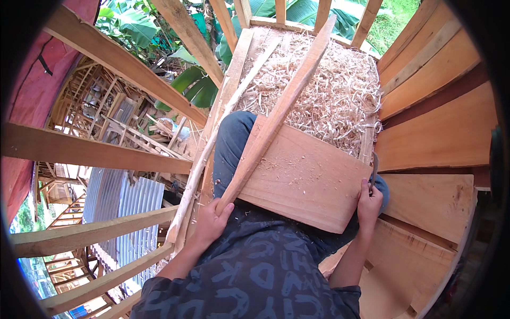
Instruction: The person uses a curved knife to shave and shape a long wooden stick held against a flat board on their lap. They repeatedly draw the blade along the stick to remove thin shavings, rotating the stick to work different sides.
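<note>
A wide flat wooden board [305,178] lies across my lap, with a few small shavings on it. Over its left part slants a long wooden stick [276,111], pointed at its far end, which reaches out above the shavings. My left hand [213,219] is closed round the near end of this stick. At the board's right edge, my right hand [367,204] is closed on a dark, narrow metal tool [374,166] with a curved upper part; most of its handle is hidden in the fingers. The tool is apart from the stick.
Beyond my knees, curly wood shavings [340,95] cover the floor. A pale pole [194,175] runs along my left, beside open wooden slats [95,149]. Wooden plank walls [430,133] stand close on the right. Corrugated metal sheets [125,207] and leafy plants [196,87] lie outside.
</note>
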Available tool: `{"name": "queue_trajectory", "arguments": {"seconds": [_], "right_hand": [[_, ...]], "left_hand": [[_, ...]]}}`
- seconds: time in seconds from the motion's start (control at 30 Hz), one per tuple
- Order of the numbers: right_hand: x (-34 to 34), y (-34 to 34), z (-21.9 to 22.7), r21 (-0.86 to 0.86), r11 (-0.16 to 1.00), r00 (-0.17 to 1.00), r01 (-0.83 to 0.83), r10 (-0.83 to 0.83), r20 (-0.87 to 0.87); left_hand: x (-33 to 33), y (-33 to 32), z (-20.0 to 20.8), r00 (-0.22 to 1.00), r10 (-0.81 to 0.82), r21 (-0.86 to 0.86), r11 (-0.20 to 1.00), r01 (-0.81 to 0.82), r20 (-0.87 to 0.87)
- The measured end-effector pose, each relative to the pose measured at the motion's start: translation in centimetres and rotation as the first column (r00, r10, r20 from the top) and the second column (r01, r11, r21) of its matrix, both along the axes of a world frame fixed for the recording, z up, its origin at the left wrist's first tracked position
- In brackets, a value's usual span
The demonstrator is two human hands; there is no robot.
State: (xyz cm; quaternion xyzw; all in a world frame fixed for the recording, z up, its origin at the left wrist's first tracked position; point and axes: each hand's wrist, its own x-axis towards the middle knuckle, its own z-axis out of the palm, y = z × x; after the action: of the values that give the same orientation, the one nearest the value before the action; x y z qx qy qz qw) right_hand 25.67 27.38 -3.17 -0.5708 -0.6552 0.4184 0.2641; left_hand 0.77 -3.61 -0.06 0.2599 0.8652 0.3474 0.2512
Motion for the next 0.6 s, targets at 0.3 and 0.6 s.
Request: {"name": "queue_trajectory", "arguments": {"seconds": [0.3, 0.6], "right_hand": [[0.4, -1.1, -0.1, 0.151, 0.989, 1.0, 0.013, -0.012, -0.008], [0.0, -1.2, 0.4, 0.16, 0.987, 0.999, -0.006, 0.014, -0.052]], "left_hand": [[0.5, 0.4, 3.5, 0.998, 0.031, 0.025, 0.999, -0.032, 0.046], [0.0, 1.2, 5.3, 0.998, -0.039, -0.043, 0.998, 0.037, -0.048]]}}
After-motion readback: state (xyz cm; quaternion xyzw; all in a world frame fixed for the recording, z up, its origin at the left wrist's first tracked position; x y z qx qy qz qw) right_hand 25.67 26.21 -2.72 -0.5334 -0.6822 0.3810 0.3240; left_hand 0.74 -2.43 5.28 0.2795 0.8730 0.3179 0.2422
